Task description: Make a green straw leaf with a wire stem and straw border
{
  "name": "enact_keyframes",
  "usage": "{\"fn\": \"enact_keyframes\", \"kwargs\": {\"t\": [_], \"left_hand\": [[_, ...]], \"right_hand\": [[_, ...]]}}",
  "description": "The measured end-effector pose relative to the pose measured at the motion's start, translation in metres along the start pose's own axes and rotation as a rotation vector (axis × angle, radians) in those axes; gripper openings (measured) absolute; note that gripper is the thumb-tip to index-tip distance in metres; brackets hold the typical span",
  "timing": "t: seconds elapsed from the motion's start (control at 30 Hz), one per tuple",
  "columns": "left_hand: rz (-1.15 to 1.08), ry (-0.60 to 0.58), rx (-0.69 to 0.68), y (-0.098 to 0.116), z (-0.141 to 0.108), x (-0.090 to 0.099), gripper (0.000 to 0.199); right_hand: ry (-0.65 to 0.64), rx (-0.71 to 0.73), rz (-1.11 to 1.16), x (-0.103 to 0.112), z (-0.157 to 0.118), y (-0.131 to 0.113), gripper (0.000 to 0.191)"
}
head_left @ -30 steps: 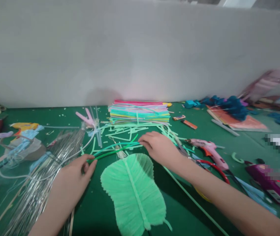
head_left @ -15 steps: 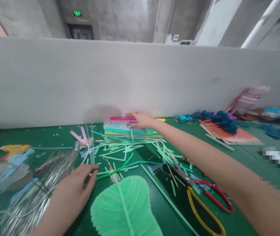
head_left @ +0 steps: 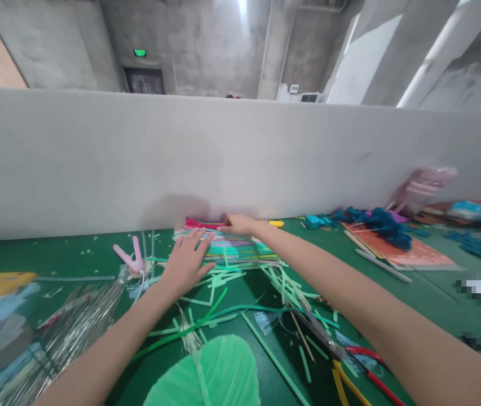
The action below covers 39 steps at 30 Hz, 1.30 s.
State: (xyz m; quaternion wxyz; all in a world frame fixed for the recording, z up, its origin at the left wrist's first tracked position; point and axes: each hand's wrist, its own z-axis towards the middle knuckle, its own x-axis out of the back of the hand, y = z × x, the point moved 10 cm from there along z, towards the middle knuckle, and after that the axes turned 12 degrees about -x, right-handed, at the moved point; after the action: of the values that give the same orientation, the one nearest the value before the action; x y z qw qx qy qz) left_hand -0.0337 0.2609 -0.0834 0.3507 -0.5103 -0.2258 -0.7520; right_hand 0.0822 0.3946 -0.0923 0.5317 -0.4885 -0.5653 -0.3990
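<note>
Colourful fuzzy pipe cleaners (head_left: 240, 251) lie in a flat pile against the grey partition, with pink and red ones at the back. My left hand (head_left: 187, 262) is open, fingers spread over the left part of this pile. At its back edge my right hand (head_left: 240, 224) has its fingers curled down on the pipe cleaners; the fingertips are partly hidden. Closer to me lies a green leaf shape (head_left: 223, 372) with a ribbed fuzzy surface, cut off by the lower picture edge. Under my right forearm are scissors (head_left: 333, 347) with red and yellow handles.
A grey partition (head_left: 96, 163) closes off the table's back. At left are a pink clip-like stand (head_left: 132, 256), a yellow glue gun (head_left: 5, 282) and a bundle of thin metal wires (head_left: 83, 321). Dark blue fuzzy pieces (head_left: 386, 225) lie on an orange sheet (head_left: 422, 251) at right.
My left hand has moved forward and right from beside the leaf shape to the pile. My right hand's fingers have curled down onto the pipe cleaners. The view has tilted up slightly.
</note>
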Motion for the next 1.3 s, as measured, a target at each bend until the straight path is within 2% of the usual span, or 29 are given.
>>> {"fn": "enact_keyframes", "kwargs": {"t": [0.1,0.2,0.4,0.5,0.53,0.6,0.67,0.73,0.83,0.87,0.93,0.97,1.03,1.07,1.13,1.23,1.3], "left_hand": [[-0.002,-0.037,-0.01,0.006,0.007,-0.021,0.059],[-0.009,-0.036,-0.001,0.009,0.007,-0.03,0.053],[-0.136,0.025,0.031,0.012,0.001,-0.016,0.045],[-0.275,0.063,0.049,0.011,-0.003,-0.007,0.043],[-0.329,0.075,0.06,0.009,-0.003,-0.005,0.043],[-0.443,0.107,0.099,0.001,-0.003,-0.003,0.047],[-0.556,0.169,0.164,-0.013,-0.002,0.002,0.057],[-0.663,0.278,0.231,-0.03,0.0,0.017,0.072],[-0.811,0.476,0.248,-0.04,0.001,0.061,0.083],[-0.867,0.526,0.229,-0.037,0.001,0.078,0.082],[-0.995,0.599,0.198,-0.026,0.0,0.11,0.077],[-1.187,0.635,0.233,-0.022,-0.003,0.118,0.076],[-1.377,0.63,0.364,-0.014,-0.014,0.128,0.068],[-1.398,0.631,0.419,-0.011,-0.021,0.134,0.062],[-1.3,0.675,0.463,-0.01,-0.04,0.154,0.05],[-0.98,0.752,0.463,-0.008,-0.07,0.192,0.038],[-0.797,0.717,0.461,0.001,-0.082,0.208,0.032]], "right_hand": [[-0.024,-0.012,-0.006,0.002,0.009,0.003,0.036],[-0.026,-0.038,-0.03,0.006,0.017,0.007,0.036],[-0.081,0.025,0.02,0.007,0.017,-0.003,0.035],[-0.048,0.079,0.125,0.02,0.008,-0.008,0.034],[-0.01,0.096,0.172,0.029,0.004,-0.008,0.04],[0.082,0.132,0.276,0.051,-0.009,-0.009,0.063],[0.158,0.169,0.384,0.075,-0.027,-0.011,0.081],[0.184,0.213,0.48,0.095,-0.049,-0.019,0.071],[0.153,0.34,0.601,0.114,-0.091,-0.048,0.054],[0.123,0.401,0.655,0.118,-0.106,-0.061,0.052],[-0.015,0.518,0.882,0.117,-0.136,-0.087,0.048],[-0.065,0.556,0.937,0.115,-0.15,-0.098,0.048],[-0.069,0.608,0.953,0.112,-0.175,-0.115,0.051],[-0.04,0.618,0.943,0.112,-0.186,-0.12,0.053],[0.08,0.584,0.977,0.119,-0.206,-0.117,0.052],[0.392,0.413,1.171,0.142,-0.24,-0.089,0.029],[0.592,0.362,1.289,0.156,-0.272,-0.076,0.014]]}}
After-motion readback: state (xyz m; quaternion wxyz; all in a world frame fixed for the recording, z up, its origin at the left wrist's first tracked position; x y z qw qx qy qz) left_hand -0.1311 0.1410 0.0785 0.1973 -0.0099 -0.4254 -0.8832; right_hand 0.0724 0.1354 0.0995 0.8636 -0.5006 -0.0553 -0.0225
